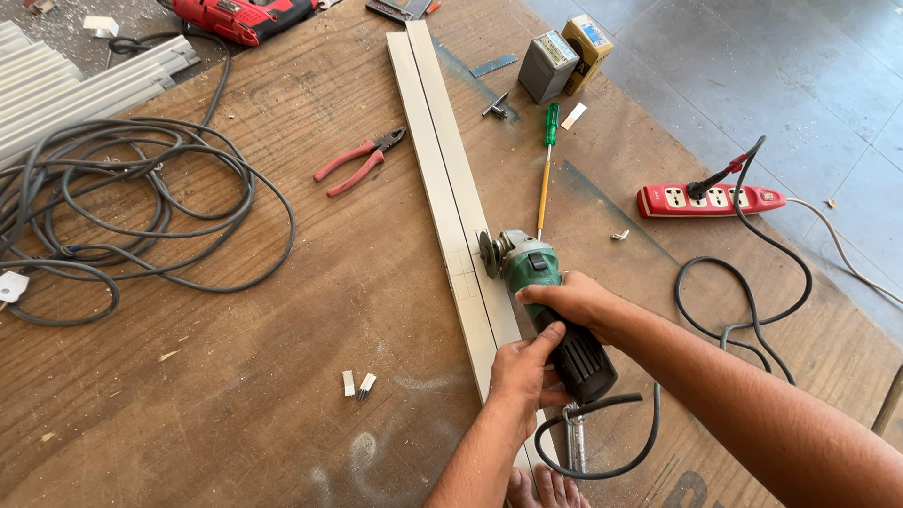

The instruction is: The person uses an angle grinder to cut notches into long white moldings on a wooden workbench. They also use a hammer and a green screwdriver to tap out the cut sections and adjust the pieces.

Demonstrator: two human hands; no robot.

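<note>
1. Green angle grinder with a black handle (546,301) lies across the middle of a worn brown plywood work surface (282,310), its round cutting disc (488,254) set against two long pale metal strips (451,179) that lie side by side and run from the far edge down toward the viewer.
2. Right hand (574,301) wraps over the top of the grinder body, fingers closed around it just behind the head.
3. Left hand (522,376) closes on the black handle from the near side, thumb up along it; it also rests over the near end of the strips.
4. Black power cord (602,442) loops out from the rear of the grinder, and another black cable (752,282) runs to a red power strip (710,199) on the right, where a plug is seated.
5. Beyond the grinder, a screwdriver with a green handle and orange shaft (547,160) lies just right of the strips, pointing toward the disc.
6. Red-handled pliers (359,160) lie left of the strips, well apart from the hands.
7. Large loose coil of grey cable (141,207) fills the left side.
8. At the far edge sit a red power tool (245,17), a grey box (547,64) and a yellow box (587,45).
9. Small shiny metal piece (575,437) lies under the cord loop; what it is cannot be told, possibly a wrench.
</note>
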